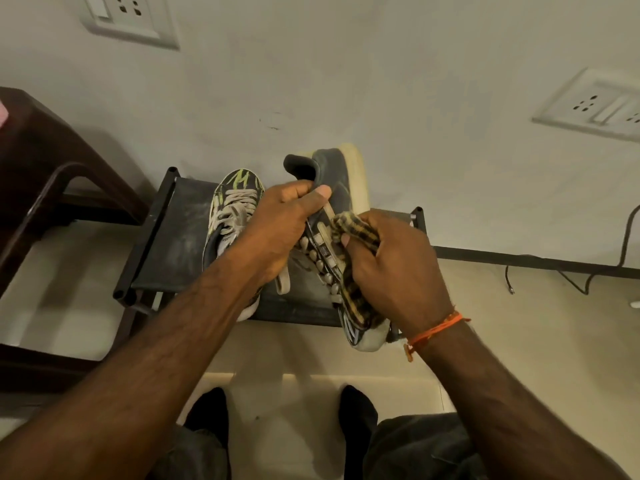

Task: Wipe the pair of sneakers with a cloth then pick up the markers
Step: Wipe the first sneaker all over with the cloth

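My left hand (280, 226) grips a dark sneaker (332, 181) by its tongue and collar, holding it tilted above the black shoe rack (173, 237). Its pale sole faces the wall and its toe points toward me. My right hand (394, 268) holds a yellow-and-black checked cloth (349, 226), pressing it against the lace side of that sneaker. The second sneaker (232, 209), black with green marks and grey laces, lies on the rack to the left, partly under my left forearm. No markers are visible.
A dark brown plastic chair (52, 174) stands at the left. The wall behind holds two socket plates (131, 15) (595, 105). A black cable (588, 271) trails over the floor at the right. My feet in dark socks (356, 410) stand on the tiles below.
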